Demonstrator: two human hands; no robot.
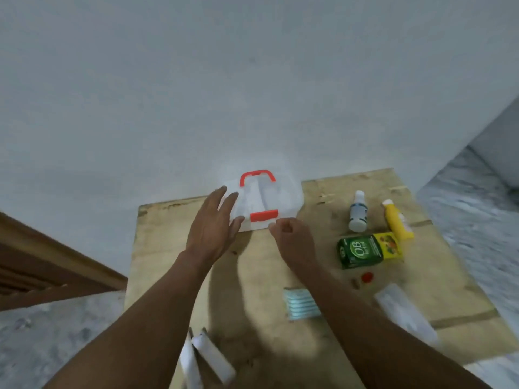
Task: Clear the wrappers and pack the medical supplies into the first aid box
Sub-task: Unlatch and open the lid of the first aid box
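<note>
A clear first aid box (pixel 280 197) with a red handle and red latch stands shut at the far edge of the wooden table (pixel 174 248). My left hand (pixel 213 226) hovers open at the box's left side, fingers spread. My right hand (pixel 289 237) is curled at the box's front right corner, just below the latch; nothing shows in it. To the right lie a white bottle (pixel 358 211), a yellow tube (pixel 397 220) and a green-and-yellow box (pixel 368 249). A blue-striped packet (pixel 302 304) lies near my right forearm.
White wrappers lie at the front edge (pixel 207 357) and at the right (pixel 404 313). A small red cap (pixel 367 277) sits below the green box. A white wall rises behind the table, and grey floor surrounds it.
</note>
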